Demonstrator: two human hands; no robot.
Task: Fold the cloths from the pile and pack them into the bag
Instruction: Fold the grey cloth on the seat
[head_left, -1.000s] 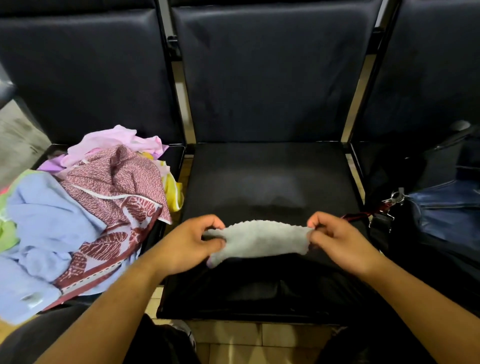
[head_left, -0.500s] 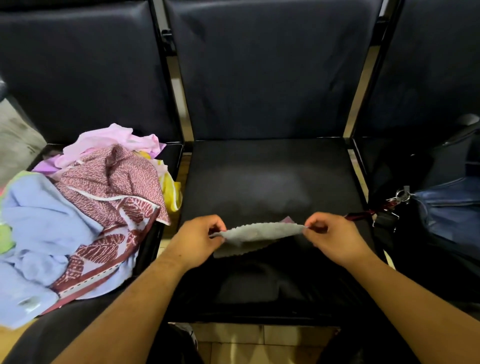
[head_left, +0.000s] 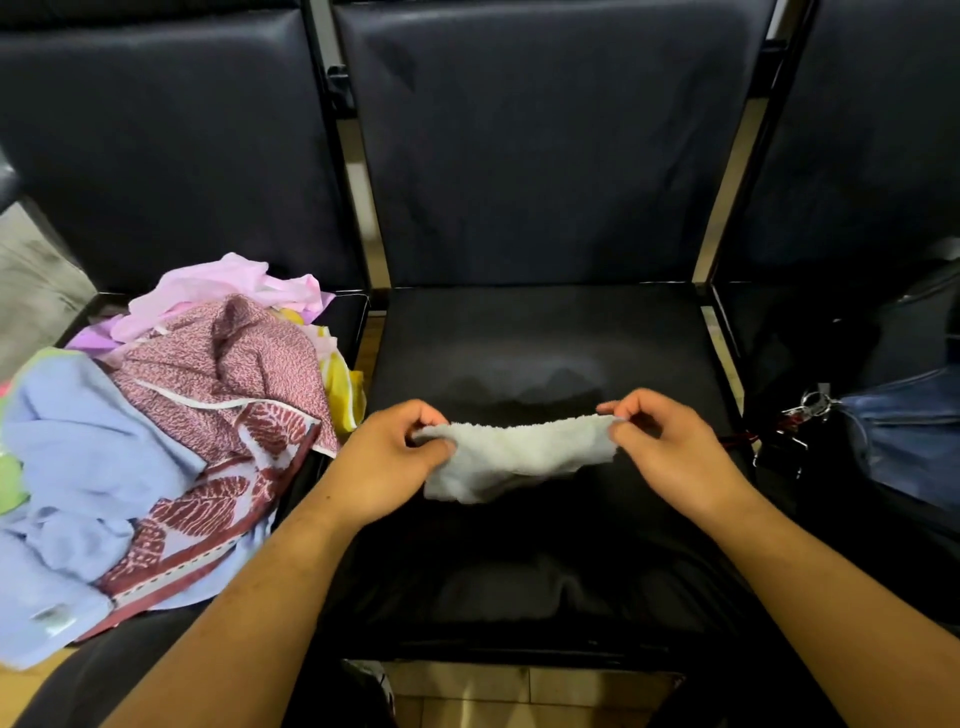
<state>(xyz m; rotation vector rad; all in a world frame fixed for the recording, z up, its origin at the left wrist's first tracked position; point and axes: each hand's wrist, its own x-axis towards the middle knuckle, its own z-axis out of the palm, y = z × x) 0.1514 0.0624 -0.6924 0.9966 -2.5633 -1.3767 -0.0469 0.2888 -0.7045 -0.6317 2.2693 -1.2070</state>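
Stretching between both hands, the grey cloth (head_left: 511, 453) is pinched at each end.

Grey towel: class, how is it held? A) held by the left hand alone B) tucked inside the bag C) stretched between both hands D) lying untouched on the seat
C: the left hand and the right hand each pinch one end of the grey towel.

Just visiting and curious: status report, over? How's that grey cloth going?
Left hand and right hand each pinch an end of the grey cloth. Cloth stretched over middle seat, not yet packed. Nothing seen blocking the bag.
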